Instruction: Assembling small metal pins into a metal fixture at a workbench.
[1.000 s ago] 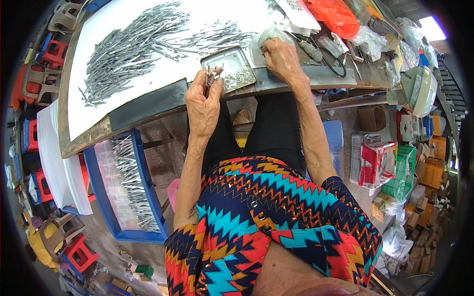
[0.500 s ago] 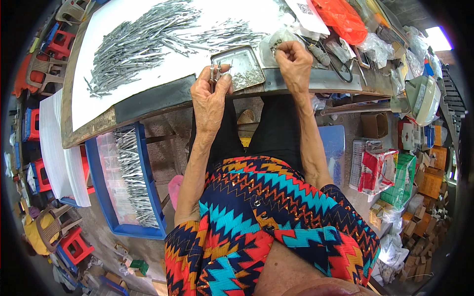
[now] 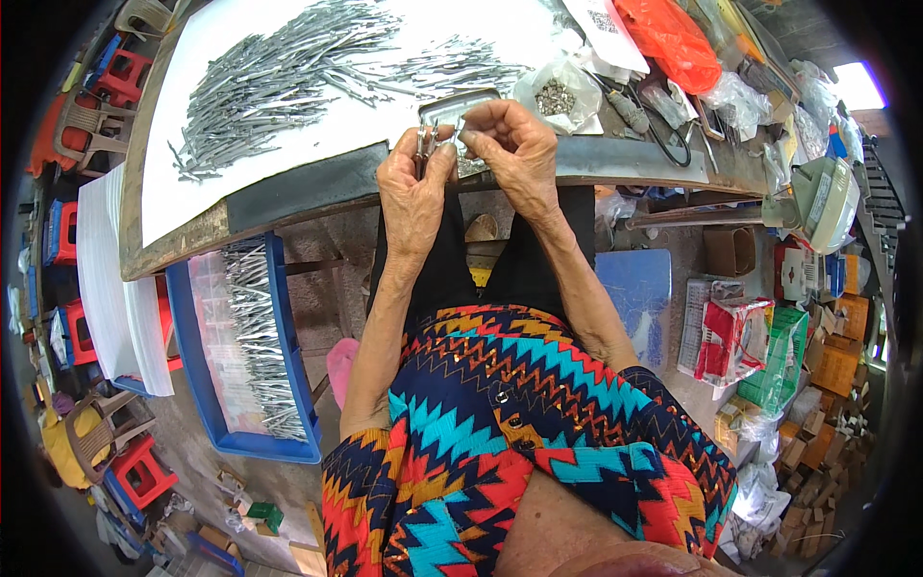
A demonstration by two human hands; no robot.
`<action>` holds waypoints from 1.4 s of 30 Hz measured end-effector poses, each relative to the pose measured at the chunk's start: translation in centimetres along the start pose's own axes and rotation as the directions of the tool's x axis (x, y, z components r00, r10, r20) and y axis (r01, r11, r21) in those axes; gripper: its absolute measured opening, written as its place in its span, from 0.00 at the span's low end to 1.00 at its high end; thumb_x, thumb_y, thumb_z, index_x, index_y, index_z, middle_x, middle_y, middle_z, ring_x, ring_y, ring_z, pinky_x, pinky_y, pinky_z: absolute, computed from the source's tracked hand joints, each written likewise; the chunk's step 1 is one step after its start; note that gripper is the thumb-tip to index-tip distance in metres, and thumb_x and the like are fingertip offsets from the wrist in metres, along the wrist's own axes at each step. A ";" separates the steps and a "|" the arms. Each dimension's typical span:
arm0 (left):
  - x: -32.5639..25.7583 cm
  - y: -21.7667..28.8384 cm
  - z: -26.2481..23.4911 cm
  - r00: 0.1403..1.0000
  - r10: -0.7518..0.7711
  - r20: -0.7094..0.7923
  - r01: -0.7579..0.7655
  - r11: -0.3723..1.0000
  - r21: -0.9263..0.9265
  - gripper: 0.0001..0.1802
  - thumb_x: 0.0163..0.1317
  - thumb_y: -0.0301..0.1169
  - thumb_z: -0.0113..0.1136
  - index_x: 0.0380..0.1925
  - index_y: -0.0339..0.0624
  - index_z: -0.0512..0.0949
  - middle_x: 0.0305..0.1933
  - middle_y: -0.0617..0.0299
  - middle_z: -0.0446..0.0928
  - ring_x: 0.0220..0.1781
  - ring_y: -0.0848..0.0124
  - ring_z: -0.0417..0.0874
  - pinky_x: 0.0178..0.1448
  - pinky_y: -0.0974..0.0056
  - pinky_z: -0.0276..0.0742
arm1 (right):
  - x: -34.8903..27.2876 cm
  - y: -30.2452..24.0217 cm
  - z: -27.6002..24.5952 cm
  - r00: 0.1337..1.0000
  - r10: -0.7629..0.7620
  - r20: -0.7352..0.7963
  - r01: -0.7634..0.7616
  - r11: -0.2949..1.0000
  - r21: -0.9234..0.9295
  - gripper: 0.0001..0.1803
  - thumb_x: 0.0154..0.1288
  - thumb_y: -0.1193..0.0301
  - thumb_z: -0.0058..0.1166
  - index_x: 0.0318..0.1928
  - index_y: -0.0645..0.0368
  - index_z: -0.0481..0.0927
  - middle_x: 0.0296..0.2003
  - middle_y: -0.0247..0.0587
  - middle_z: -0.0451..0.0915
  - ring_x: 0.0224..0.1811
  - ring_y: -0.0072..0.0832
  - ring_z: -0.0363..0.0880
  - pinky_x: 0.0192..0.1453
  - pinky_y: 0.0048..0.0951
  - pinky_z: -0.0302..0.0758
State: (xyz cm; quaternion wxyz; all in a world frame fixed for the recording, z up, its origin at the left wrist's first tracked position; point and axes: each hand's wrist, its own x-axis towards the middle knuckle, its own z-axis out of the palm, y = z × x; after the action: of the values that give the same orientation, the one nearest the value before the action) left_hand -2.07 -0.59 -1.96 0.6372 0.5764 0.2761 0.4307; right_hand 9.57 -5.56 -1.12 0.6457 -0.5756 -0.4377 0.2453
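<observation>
In the upper middle of the frame, the left hand (image 3: 413, 188) clasps slim metal pieces (image 3: 421, 149), the right hand (image 3: 519, 154) curled just beside, its hold unclear, close work seemingly calling for steadiness.

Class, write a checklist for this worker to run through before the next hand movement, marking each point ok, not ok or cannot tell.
1. Left hand has a grip on the slim metal pieces: ok.
2. Right hand is close beside those pieces: ok.
3. A small part sits between the right fingertips: cannot tell, too small to make out.
4. Tray is fully in view: not ok, the hands partly cover it.
5. Contents of the clear plastic bag are visible: ok, small metal parts show.
6. Large pile of metal strips lies clear of both hands: ok.
</observation>
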 end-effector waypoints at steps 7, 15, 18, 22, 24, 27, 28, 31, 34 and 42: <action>-0.1 0.2 0.0 1.000 -0.015 0.017 0.015 1.000 0.014 0.10 0.57 0.24 0.54 0.39 0.33 0.75 0.21 0.67 0.72 0.23 0.82 0.70 0.27 0.77 0.63 | -0.2 0.0 -0.1 1.000 -0.007 -0.019 0.007 1.000 -0.006 0.08 0.53 0.80 0.55 0.36 0.63 0.75 0.28 0.33 0.77 0.29 0.15 0.75 0.32 0.17 0.73; 0.2 1.2 -0.8 0.974 -0.191 0.119 0.211 0.958 -0.195 0.12 0.56 0.28 0.55 0.39 0.33 0.74 0.20 0.64 0.72 0.20 0.83 0.68 0.19 0.80 0.59 | 0.4 0.0 -0.8 0.998 -0.059 0.013 0.059 0.998 0.010 0.11 0.52 0.78 0.57 0.38 0.63 0.74 0.28 0.34 0.78 0.32 0.17 0.75 0.35 0.18 0.73; 0.6 0.8 -1.3 0.954 -0.212 0.214 0.273 0.908 -0.319 0.12 0.56 0.28 0.55 0.39 0.33 0.74 0.19 0.64 0.72 0.19 0.83 0.68 0.19 0.80 0.59 | 0.9 0.2 -1.6 0.994 0.055 0.096 -0.077 0.969 0.236 0.14 0.51 0.77 0.58 0.40 0.64 0.73 0.27 0.35 0.78 0.32 0.19 0.76 0.36 0.18 0.74; 0.8 0.6 -1.2 0.944 -0.207 0.255 0.286 0.900 -0.328 0.12 0.56 0.28 0.55 0.38 0.34 0.74 0.20 0.64 0.72 0.19 0.82 0.69 0.18 0.80 0.58 | 1.5 0.9 -2.1 0.971 0.127 0.204 -0.196 0.912 0.361 0.19 0.50 0.77 0.60 0.43 0.68 0.70 0.27 0.36 0.77 0.31 0.19 0.76 0.37 0.18 0.74; 0.6 1.0 -0.7 0.972 -0.197 0.130 0.213 0.969 -0.126 0.10 0.56 0.26 0.55 0.38 0.34 0.75 0.20 0.66 0.71 0.21 0.83 0.68 0.20 0.79 0.59 | 1.5 0.9 -2.0 0.968 0.142 0.206 -0.210 0.910 0.358 0.21 0.50 0.77 0.60 0.44 0.70 0.69 0.26 0.35 0.77 0.30 0.18 0.75 0.37 0.18 0.73; 0.4 0.1 0.3 0.999 0.024 0.026 -0.025 0.999 0.033 0.09 0.56 0.25 0.54 0.37 0.35 0.76 0.20 0.69 0.70 0.21 0.84 0.66 0.23 0.78 0.59 | 1.5 0.9 -1.6 0.973 0.154 0.171 -0.203 0.924 0.323 0.21 0.50 0.78 0.60 0.44 0.71 0.68 0.27 0.36 0.77 0.30 0.19 0.75 0.37 0.19 0.74; 0.3 0.1 0.6 0.999 0.024 0.027 -0.025 0.999 0.033 0.09 0.56 0.25 0.54 0.37 0.35 0.76 0.20 0.69 0.70 0.21 0.84 0.66 0.23 0.78 0.59 | 1.4 1.0 -1.5 0.979 0.147 0.141 -0.184 0.932 0.311 0.19 0.51 0.78 0.58 0.43 0.71 0.69 0.27 0.38 0.77 0.31 0.21 0.76 0.38 0.20 0.76; 0.1 0.2 1.1 0.999 0.026 -0.034 -0.020 0.988 0.152 0.08 0.57 0.23 0.53 0.37 0.35 0.76 0.21 0.71 0.69 0.21 0.85 0.64 0.24 0.78 0.59 | 1.1 1.2 -1.1 0.987 0.136 0.084 -0.156 0.941 0.300 0.17 0.52 0.79 0.55 0.43 0.71 0.69 0.28 0.41 0.78 0.31 0.23 0.77 0.37 0.21 0.78; 0.1 0.0 1.2 0.998 0.046 -0.044 -0.036 0.978 0.205 0.08 0.58 0.24 0.52 0.37 0.35 0.76 0.21 0.70 0.69 0.22 0.84 0.65 0.24 0.78 0.60 | 0.7 1.1 -0.7 0.991 0.130 0.038 -0.136 0.949 0.283 0.15 0.55 0.79 0.52 0.43 0.72 0.69 0.28 0.42 0.78 0.30 0.23 0.77 0.36 0.21 0.77; 0.3 0.3 1.9 0.995 0.069 -0.075 -0.059 0.990 0.126 0.05 0.58 0.22 0.51 0.33 0.33 0.75 0.24 0.66 0.74 0.23 0.85 0.69 0.24 0.77 0.64 | 0.2 1.2 0.4 0.994 0.096 -0.051 -0.086 0.982 0.170 0.13 0.59 0.76 0.50 0.44 0.71 0.70 0.29 0.39 0.78 0.29 0.18 0.75 0.34 0.18 0.73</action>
State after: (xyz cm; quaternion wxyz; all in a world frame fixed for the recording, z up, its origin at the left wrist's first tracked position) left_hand -0.41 -1.31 -1.34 0.5746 0.6058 0.3087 0.4556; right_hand 9.59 -4.94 -2.23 0.6926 -0.5456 -0.3696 0.2933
